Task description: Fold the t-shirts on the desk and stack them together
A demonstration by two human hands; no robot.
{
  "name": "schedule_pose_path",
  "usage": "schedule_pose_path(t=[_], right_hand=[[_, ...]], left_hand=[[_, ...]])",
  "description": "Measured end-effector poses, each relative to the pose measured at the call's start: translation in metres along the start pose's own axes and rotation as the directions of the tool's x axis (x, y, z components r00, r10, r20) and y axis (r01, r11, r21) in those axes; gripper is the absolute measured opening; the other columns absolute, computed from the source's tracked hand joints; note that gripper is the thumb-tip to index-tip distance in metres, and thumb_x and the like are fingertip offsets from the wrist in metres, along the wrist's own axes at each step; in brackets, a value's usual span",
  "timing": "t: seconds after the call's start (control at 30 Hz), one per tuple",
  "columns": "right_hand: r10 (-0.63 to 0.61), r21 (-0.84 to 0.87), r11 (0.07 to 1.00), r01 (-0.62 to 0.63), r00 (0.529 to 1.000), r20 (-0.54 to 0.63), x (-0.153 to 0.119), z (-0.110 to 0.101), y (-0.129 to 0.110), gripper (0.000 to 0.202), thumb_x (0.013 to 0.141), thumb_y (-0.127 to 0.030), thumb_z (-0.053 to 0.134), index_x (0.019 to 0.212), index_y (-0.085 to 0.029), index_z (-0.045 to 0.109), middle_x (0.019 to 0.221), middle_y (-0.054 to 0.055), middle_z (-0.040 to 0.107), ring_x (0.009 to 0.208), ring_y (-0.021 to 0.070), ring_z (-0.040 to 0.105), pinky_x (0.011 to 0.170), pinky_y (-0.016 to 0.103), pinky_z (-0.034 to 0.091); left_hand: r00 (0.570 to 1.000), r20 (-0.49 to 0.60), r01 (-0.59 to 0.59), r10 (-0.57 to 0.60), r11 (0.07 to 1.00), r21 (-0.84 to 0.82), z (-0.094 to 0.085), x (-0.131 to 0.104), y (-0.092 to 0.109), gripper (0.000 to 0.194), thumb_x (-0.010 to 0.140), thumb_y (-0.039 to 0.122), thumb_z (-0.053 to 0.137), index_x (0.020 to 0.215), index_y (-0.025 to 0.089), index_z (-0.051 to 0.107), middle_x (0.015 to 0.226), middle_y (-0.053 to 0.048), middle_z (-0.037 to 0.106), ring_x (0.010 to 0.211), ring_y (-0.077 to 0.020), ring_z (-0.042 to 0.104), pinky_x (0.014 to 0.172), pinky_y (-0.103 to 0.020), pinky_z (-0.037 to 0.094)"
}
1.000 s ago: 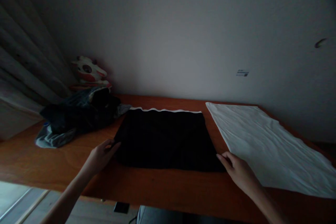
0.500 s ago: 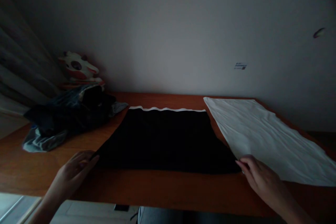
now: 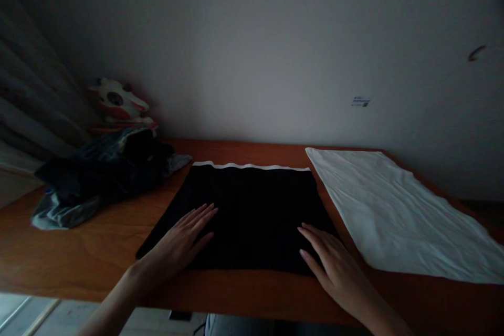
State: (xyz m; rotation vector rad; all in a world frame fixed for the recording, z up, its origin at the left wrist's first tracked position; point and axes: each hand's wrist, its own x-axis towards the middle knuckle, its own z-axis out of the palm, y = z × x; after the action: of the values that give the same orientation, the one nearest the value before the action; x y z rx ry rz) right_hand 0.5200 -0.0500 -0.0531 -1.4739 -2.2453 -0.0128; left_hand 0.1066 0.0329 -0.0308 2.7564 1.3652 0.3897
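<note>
A black cloth with a white strip along its far edge is spread flat on the wooden table. On its left part lies my left hand, palm down with the fingers stretched out. My right hand is over the cloth's near right part, fingers extended and thumb apart, holding nothing. Part of the near right corner is hidden under that hand. To the right a white cloth is laid out with light wrinkles.
A pile of dark clothes sits on the table's left side, with a cow-shaped toy behind it. A curtain hangs at the far left. The wall rises behind the table.
Both hands have let go of the black cloth's near corners and moved inward onto it, with fingers now spread. The cloth's near edge lies slightly closer to me.
</note>
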Motion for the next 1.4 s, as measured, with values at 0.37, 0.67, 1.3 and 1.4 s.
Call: schedule_pose_path(t=[0.37,0.67,1.3,1.4], right_hand=[[0.066,-0.038,0.997,-0.065,0.997,0.049,-0.016,0.003,0.010,0.046,0.102,-0.042,0.049,0.146,-0.029,0.053,0.153,0.007,0.054,0.138,0.0263,0.054,0.113,0.051,0.048],[0.098,-0.024,0.995,-0.097,0.994,0.046,-0.016,0.001,0.007,0.047,0.101,-0.043,0.051,0.146,-0.029,0.053,0.152,0.007,0.055,0.136,0.0274,0.056,0.111,0.053,0.050],[0.165,0.000,0.986,-0.166,0.982,0.094,0.012,-0.022,0.003,0.039,0.103,-0.048,0.044,0.121,-0.026,0.070,0.129,0.008,0.072,0.117,0.0276,0.069,0.100,0.049,0.057],[0.165,0.043,0.985,-0.167,0.985,0.056,0.056,-0.018,-0.002,0.042,0.106,-0.043,0.037,0.111,-0.024,0.073,0.118,0.010,0.075,0.109,0.0266,0.071,0.100,0.047,0.055]], left_hand=[[0.930,-0.030,0.366,-0.365,0.929,0.049,-0.004,0.057,-0.037,0.043,0.101,0.044,0.037,0.107,0.022,0.072,0.114,-0.010,0.074,0.102,-0.0252,0.072,0.096,-0.038,0.054],[0.790,-0.035,0.612,-0.612,0.790,0.019,0.005,0.164,-0.109,0.049,0.092,0.050,0.052,0.128,0.019,0.065,0.114,-0.013,0.075,0.106,-0.0298,0.071,0.088,-0.035,0.053],[0.801,-0.212,0.573,-0.560,0.820,-0.002,0.010,0.164,-0.084,0.043,0.100,0.034,0.041,0.132,0.009,0.054,0.133,-0.022,0.063,0.124,-0.0330,0.061,0.105,-0.043,0.046],[0.910,-0.233,0.361,-0.342,0.931,0.044,0.016,0.158,-0.042,0.040,0.101,0.035,0.038,0.128,0.014,0.059,0.133,-0.018,0.063,0.127,-0.0324,0.058,0.111,-0.047,0.042]])
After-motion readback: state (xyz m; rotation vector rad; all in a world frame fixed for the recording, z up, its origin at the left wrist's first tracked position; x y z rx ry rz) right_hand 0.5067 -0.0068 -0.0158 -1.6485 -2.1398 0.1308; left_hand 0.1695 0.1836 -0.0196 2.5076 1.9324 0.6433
